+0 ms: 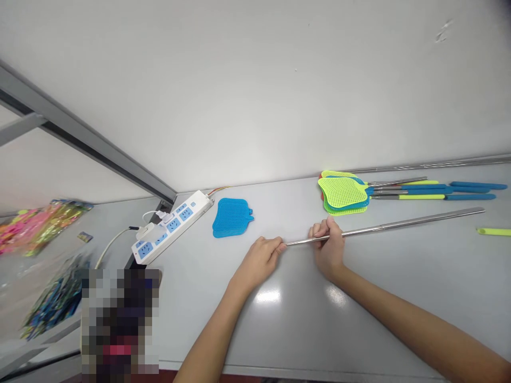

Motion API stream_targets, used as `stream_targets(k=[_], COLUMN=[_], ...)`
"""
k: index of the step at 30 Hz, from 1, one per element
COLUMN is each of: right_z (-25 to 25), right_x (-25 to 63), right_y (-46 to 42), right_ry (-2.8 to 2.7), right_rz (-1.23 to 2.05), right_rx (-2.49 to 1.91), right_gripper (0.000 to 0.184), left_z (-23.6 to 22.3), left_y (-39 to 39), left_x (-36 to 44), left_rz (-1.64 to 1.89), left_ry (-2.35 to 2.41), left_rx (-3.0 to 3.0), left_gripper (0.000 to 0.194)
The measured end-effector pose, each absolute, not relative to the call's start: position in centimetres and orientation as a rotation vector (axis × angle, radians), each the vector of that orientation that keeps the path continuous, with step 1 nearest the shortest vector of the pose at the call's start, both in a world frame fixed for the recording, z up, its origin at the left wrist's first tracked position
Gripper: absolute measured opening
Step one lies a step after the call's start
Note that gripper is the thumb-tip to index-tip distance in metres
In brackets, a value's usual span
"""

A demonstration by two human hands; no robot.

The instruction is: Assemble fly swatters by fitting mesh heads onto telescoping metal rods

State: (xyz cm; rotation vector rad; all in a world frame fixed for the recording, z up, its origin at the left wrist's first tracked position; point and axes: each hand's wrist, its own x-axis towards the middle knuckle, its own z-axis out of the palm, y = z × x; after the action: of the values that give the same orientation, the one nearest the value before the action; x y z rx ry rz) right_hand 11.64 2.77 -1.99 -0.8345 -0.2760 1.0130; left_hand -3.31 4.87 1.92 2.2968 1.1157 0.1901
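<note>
A silver telescopic rod (383, 227) is held by both of my hands, slanting slightly up to the right above the grey table. My left hand (263, 259) pinches its thin left end. Farther along, my right hand (329, 246) is wrapped round the rod, whose thicker end sticks out to the right. Blue fly swatter heads (231, 217), seemingly stacked, lie left of and beyond my left hand. Beyond my right hand is a pile of fly swatters with a yellow-green head (343, 192) on top and blue and yellow-green handles (471, 197) pointing right.
A white power strip (171, 227) with plugs lies at the table's left. More silver rods (431, 166) rest along the wall. A yellow-green handle (495, 232) lies at the right. Bagged colourful items (56, 298) and a metal frame (88, 127) stand to the left.
</note>
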Motion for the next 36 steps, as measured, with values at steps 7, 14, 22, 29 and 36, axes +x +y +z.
stream_targets(k=[7,14,22,29,36], right_z=[-2.0,-1.9,-1.8,-2.1,-1.9], right_x=[11.5,11.1,10.6,10.4,10.3], right_y=[2.3,2.0,1.6,1.6,1.6], right_ry=[-0.235,-0.235,-0.259,-0.278,-0.285], right_rz=[1.017,1.044,1.072,1.079,1.09], right_rx=[-0.775,-0.728,-0.729,-0.738,-0.734], right_gripper=[0.044,0.046,0.045,0.046,0.046], left_z=[1.3,1.1,1.4,1.5,1.6], left_y=[4.6,4.6,4.2,4.0,4.0], left_x=[-3.2,-2.9,-2.5,-2.2,-2.1], left_rz=[0.169,0.203,0.212,0.224,0.223], left_ry=[1.092,1.0,1.002,1.0,0.967], left_rx=[2.276,2.194,2.141,2.09,2.016], left_gripper=[0.035,0.036,0.038,0.038,0.038])
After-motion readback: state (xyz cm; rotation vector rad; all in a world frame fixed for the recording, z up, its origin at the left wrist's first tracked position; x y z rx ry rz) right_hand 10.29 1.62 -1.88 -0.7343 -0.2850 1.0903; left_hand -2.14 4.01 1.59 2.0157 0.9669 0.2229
